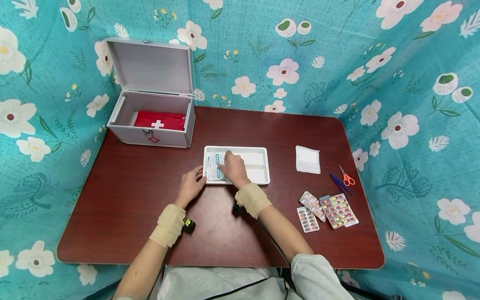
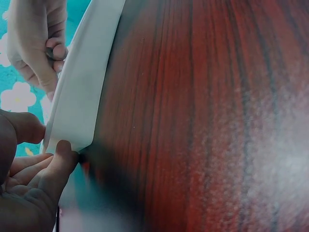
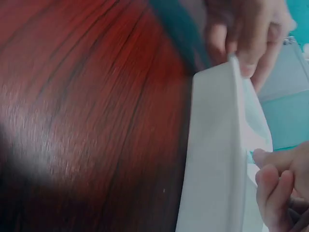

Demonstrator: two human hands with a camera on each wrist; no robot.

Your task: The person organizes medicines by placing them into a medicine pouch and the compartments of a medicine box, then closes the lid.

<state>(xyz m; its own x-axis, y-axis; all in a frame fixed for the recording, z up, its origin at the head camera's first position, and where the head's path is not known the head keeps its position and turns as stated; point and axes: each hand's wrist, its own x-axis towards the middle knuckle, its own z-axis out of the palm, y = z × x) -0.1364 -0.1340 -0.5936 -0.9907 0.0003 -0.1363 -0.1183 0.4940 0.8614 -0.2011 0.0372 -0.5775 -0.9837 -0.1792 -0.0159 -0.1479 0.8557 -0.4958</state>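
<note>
A white divided tray (image 1: 256, 184) lies near the table's middle. My left hand (image 1: 192, 185) grips its left end, thumb at the rim and fingers against the outer wall by the near corner, as the left wrist view (image 2: 34, 169) shows. Clear packets with blue print (image 1: 213, 168) lie in the tray's left compartment. Over them my right hand (image 1: 235, 168) reaches in from the right, fingers bent, pinching the edge of a packet. In the right wrist view, the right thumb meets a bluish bit of it, and the tray wall (image 3: 212, 145) hides the rest.
An open silver case (image 1: 153, 137) with a red pouch (image 1: 161, 121) stands at the back left. At the right lie a white gauze packet (image 1: 308, 159), orange-handled scissors (image 1: 348, 180), blue tweezers (image 1: 340, 183) and several pill blister packs (image 1: 335, 210). Floral curtains surround the table (image 1: 112, 208).
</note>
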